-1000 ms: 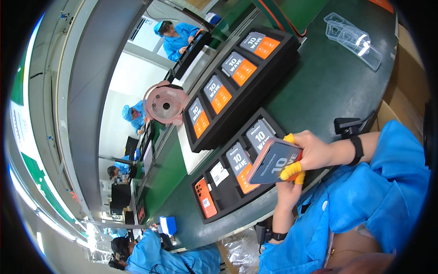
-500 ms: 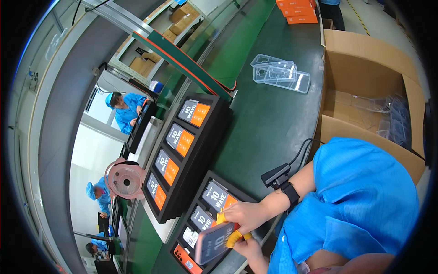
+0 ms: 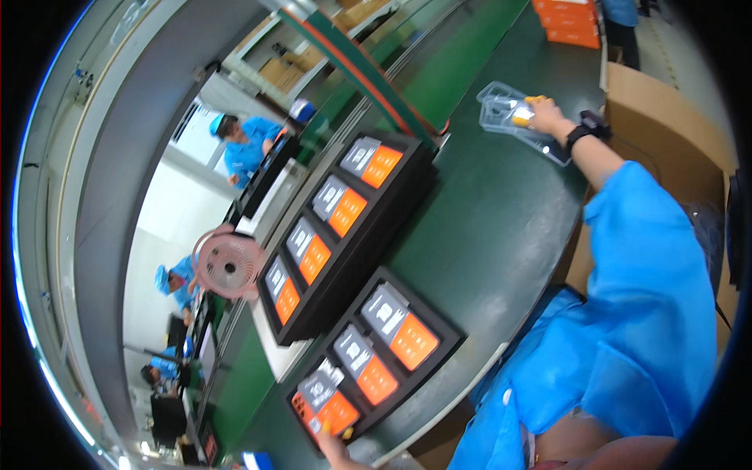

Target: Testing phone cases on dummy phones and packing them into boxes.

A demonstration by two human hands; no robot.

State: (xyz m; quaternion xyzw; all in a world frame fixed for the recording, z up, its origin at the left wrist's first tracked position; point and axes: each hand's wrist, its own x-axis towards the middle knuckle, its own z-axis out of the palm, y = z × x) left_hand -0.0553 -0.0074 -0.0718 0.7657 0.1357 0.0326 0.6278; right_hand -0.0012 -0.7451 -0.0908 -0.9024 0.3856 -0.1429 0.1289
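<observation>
On smooth green counter [image 3: 486, 227], right of the nearer black tray [image 3: 449, 338], right hand [image 3: 542, 116] touches clear plastic shells [image 3: 495, 110]; within it, left hand [image 3: 335, 449] touches flat phone [image 3: 319, 390]; grasping I cannot tell.

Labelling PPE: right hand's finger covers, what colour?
Yellow finger covers on the right hand, clearest in the head view.

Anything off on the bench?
Near tray: the phone at the left hand overlaps the orange phone, which lies camera-side up, unlike its neighbours. Clear cases under the right hand overlap askew. No spill or damage visible, though blur hides detail.
</observation>
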